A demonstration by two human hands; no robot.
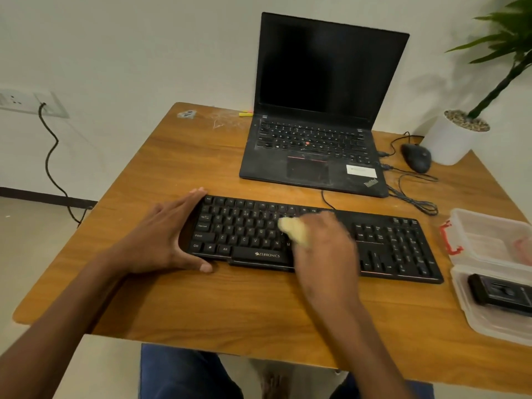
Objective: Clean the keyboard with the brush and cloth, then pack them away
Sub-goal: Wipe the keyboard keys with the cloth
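Note:
A black Zebronics keyboard (247, 226) lies across the middle of the wooden table (161, 168). My left hand (169, 234) clasps its left end, thumb on the front edge and fingers over the back edge. My right hand (325, 243) is over the middle keys, closed on a pale yellow brush or cloth (293, 230) whose tip sticks out to the left and touches the keys; it is blurred, so which of the two it is stays unclear. A clear plastic box (489, 321) at the right edge holds a black object (501, 295).
An open black laptop (313, 139) stands behind the keyboard. A black mouse (416, 157) with tangled cables and a white plant pot (452, 139) sit at the back right. The box's lid (472, 234) with red clips lies behind the box. A wall socket (28, 103) and cord are on the left.

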